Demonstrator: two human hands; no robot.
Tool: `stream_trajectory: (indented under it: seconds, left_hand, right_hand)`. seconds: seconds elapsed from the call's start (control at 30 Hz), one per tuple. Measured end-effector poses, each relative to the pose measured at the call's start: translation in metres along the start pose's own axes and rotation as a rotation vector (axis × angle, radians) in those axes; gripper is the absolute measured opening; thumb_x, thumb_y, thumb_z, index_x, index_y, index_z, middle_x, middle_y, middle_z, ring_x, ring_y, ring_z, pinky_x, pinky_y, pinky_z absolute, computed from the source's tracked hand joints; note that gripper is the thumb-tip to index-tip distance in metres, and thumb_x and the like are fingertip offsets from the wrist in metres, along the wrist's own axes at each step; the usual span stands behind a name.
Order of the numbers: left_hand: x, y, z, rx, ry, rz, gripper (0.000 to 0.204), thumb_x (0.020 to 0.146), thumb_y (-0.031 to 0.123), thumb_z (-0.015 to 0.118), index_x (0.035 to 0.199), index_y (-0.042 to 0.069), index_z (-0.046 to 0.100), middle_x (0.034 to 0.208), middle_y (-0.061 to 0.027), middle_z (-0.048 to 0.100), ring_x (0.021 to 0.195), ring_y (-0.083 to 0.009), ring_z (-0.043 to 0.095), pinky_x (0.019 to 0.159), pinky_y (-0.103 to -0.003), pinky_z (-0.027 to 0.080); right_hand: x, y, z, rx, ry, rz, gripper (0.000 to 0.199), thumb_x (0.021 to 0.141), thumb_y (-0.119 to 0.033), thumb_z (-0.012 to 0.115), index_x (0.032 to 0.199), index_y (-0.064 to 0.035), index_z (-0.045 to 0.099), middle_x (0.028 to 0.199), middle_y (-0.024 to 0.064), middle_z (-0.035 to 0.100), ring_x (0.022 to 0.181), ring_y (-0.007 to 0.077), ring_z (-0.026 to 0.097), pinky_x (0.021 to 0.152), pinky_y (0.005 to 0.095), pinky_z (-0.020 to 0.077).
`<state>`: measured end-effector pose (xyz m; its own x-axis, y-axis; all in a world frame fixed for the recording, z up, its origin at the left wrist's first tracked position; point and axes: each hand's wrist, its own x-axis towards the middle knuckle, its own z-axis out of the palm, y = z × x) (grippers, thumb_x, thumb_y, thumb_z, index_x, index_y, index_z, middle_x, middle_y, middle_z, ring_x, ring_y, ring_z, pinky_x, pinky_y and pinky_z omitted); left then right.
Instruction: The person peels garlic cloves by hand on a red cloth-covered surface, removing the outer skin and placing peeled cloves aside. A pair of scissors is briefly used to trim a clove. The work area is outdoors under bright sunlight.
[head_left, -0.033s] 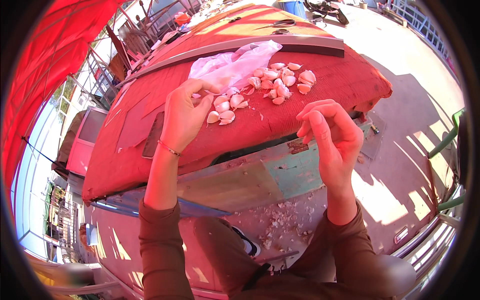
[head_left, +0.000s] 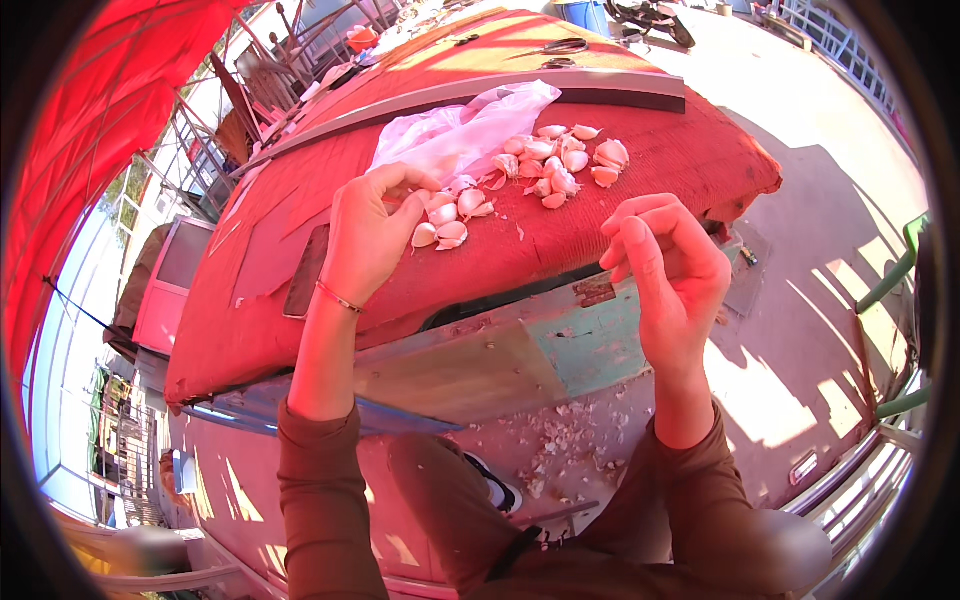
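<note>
Where the red-covered bench curves down toward the person, its front edge is frayed and a strip of bare painted wood shows under it, worn and partly teal. At the far left a red cloth awning hangs along the rim, with railings beside it. A dark flat phone lies on the covering just left of the left wrist, near the front edge.

The left hand rests on the bench with its fingers curled in at a small cluster of garlic cloves; the fingertips touch the nearest cloves, but I cannot tell whether one is actually pinched. A thin bangle circles that wrist. Behind the hand lies a crumpled pink plastic bag, thin and glossy, and behind that a long grey strip runs across the bench.

To the right of the bag sits a second, larger heap of cloves, pale, plump and pointed, with papery skins. Bare red covering lies open between this heap and the right end of the bench, where the cloth is torn.

The right hand hangs off the front edge, over the floor, well apart from the cloves; its fingers are bent together in a loose pinch, and whatever they hold is too small to make out. Below, white garlic peelings litter the sunlit concrete floor between the person's knees.
</note>
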<state>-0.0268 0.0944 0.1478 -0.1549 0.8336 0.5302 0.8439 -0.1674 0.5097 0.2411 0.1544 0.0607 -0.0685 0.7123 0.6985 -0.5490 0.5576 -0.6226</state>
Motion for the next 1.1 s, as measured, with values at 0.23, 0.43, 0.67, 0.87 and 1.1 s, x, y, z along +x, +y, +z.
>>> stream_trajectory:
  seconds: [0.23,0.43,0.67,0.87,1.1]
  left_hand:
    - [0.028,0.031,0.040,-0.038,-0.144,0.122,0.016,0.093,-0.004,0.062,0.104,-0.002,0.075,0.092,-0.0053,0.073,0.078,-0.0061,0.067,0.064,-0.023,0.054]
    - [0.065,0.032,0.067,0.279,-0.184,0.344,0.026,0.089,0.002,0.068,0.114,0.001,0.076,0.103,-0.0171,0.077,0.085,-0.0235,0.075,0.076,-0.035,0.059]
    - [0.082,0.042,0.080,0.429,-0.229,0.310,0.025,0.091,0.017,0.073,0.112,0.005,0.076,0.094,-0.0186,0.077,0.085,-0.0295,0.075,0.080,-0.038,0.057]
    - [0.087,0.017,0.077,0.208,-0.074,0.204,0.023,0.098,0.016,0.070,0.110,-0.004,0.072,0.098,-0.0143,0.077,0.091,-0.0207,0.075,0.083,-0.036,0.058]
    - [0.015,0.045,0.043,-0.626,-0.105,0.040,0.021,0.100,0.002,0.068,0.120,-0.002,0.065,0.117,-0.0123,0.073,0.100,-0.0164,0.072,0.089,-0.030,0.060]
  right_hand:
    - [0.008,0.005,-0.011,-0.047,0.181,-0.078,0.020,0.099,0.005,0.060,0.084,-0.0034,0.052,0.075,-0.0001,0.056,0.059,0.0022,0.046,0.051,0.0197,0.0338]
    - [0.007,-0.003,-0.009,0.022,0.175,-0.007,0.013,0.100,0.004,0.059,0.113,0.0011,0.059,0.090,0.0036,0.064,0.071,0.0052,0.058,0.057,0.0199,0.0442]
    - [0.009,-0.001,-0.010,0.020,0.190,0.017,0.015,0.101,0.001,0.057,0.116,0.0018,0.061,0.086,0.0055,0.066,0.063,0.0045,0.054,0.055,0.0198,0.0404]
    - [0.007,-0.001,-0.006,0.044,0.144,0.058,0.015,0.102,0.000,0.058,0.116,0.0011,0.062,0.090,0.0054,0.067,0.066,0.0041,0.055,0.057,0.0195,0.0422]
    - [0.001,0.003,-0.001,0.127,-0.073,0.271,0.020,0.104,-0.006,0.061,0.122,0.0026,0.062,0.092,0.0068,0.069,0.067,0.0080,0.063,0.056,0.0215,0.0480]
